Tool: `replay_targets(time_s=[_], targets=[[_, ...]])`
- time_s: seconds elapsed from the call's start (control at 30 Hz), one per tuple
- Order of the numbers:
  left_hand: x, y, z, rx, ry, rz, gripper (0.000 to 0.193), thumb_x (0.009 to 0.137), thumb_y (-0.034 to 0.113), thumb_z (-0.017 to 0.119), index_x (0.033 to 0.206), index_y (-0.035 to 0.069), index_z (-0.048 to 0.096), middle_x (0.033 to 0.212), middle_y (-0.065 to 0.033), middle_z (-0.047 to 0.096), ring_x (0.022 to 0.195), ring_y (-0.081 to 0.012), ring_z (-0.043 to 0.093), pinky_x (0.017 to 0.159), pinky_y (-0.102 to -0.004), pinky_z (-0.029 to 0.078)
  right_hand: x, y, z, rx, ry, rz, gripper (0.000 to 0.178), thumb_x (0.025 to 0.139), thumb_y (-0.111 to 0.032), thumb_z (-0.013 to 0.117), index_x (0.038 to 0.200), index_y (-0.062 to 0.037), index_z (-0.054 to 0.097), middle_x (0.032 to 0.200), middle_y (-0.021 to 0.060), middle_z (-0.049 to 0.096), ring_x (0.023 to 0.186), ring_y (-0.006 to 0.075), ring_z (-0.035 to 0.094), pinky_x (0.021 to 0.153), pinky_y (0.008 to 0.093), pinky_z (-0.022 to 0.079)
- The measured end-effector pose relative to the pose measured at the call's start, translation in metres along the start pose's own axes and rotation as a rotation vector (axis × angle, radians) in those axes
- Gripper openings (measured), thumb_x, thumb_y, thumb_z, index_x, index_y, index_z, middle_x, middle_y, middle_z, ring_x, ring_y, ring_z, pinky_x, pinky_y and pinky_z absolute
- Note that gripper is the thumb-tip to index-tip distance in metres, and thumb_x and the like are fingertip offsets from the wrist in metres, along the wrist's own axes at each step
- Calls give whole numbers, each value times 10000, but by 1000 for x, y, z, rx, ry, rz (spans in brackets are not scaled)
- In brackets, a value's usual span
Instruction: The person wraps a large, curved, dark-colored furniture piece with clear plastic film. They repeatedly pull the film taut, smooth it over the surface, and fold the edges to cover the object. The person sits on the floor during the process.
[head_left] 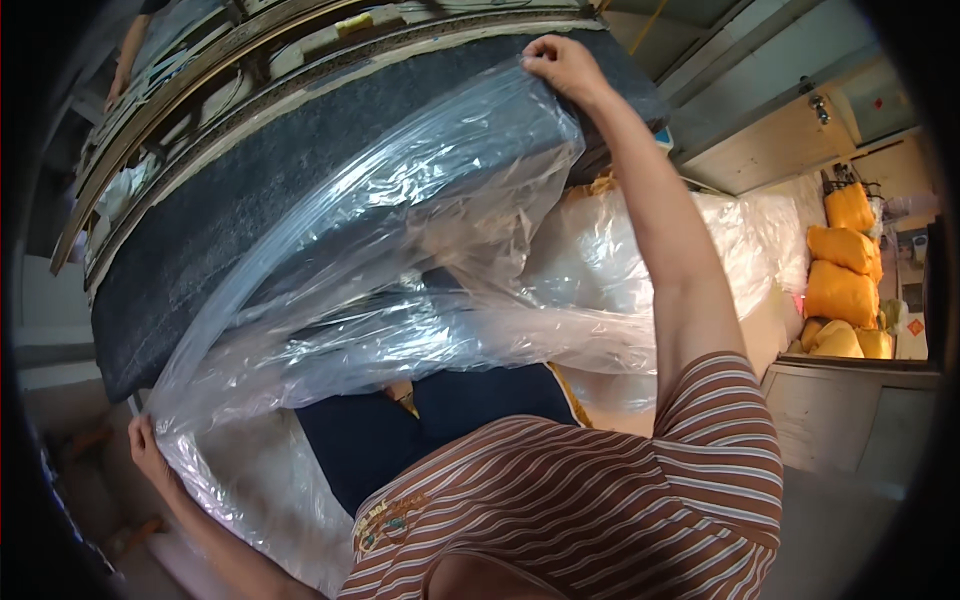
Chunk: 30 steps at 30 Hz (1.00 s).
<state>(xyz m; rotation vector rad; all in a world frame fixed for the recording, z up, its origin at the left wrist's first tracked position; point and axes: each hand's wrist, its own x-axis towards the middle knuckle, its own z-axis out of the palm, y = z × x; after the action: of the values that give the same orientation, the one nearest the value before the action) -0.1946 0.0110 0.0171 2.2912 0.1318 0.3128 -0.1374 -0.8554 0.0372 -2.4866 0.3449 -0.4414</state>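
A large sheet of clear plastic film (400, 180) is stretched between my hands. Its upper edge runs taut in a long curve, while the rest hangs in creases over the table's near edge and across my lap. My right hand (568, 70) is raised at the far right of the dark worktop (180, 265), thumb and fingers pinching one corner of the film. Low at the left, beyond the worktop's near corner, my left hand (148, 450) is closed on the film's other end. Its fingertips are partly hidden by the folds.
More clear plastic (600, 245) lies bunched on the right. Yellow-orange bundles (840, 290) are stacked farther right, above a pale cabinet (830, 410). A wooden-edged rack (220, 90) runs along the worktop's far side. Another person's arm (128, 50) shows at the top left.
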Motion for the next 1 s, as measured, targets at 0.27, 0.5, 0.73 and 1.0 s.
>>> replay_targets(time_s=[0.27, 0.5, 0.73, 1.0], targets=[[125, 15, 0, -532, 392, -51, 317, 961, 251, 512, 1212, 57, 526, 1110, -39, 580, 1029, -148, 526, 877, -262, 407, 30, -55, -24, 1018, 133, 15, 138, 942, -206, 524, 968, -88, 591, 880, -17, 632, 808, 74, 563, 712, 274, 452], [194, 51, 120, 12, 342, 218, 286, 924, 300, 566, 966, 29, 647, 897, -47, 628, 866, -128, 550, 799, -250, 414, 45, -18, 35, 69, 726, 72, 131, 869, -152, 553, 913, -28, 545, 860, 143, 636, 800, 258, 615, 722, 362, 468], [260, 50, 137, -62, 334, 239, 318, 894, 339, 611, 963, 31, 656, 851, -12, 629, 790, -92, 538, 750, -231, 413, 80, 3, 42, 23, 673, -38, 131, 825, -159, 611, 871, -37, 612, 881, 161, 611, 863, 314, 586, 798, 396, 449], [269, 65, 149, 182, 347, 58, 355, 836, 384, 660, 868, 32, 633, 780, -6, 588, 754, -97, 515, 719, -240, 409, 91, 8, 39, -103, 580, 91, 223, 792, -207, 650, 910, -28, 589, 1001, 185, 530, 928, 319, 536, 850, 386, 427]])
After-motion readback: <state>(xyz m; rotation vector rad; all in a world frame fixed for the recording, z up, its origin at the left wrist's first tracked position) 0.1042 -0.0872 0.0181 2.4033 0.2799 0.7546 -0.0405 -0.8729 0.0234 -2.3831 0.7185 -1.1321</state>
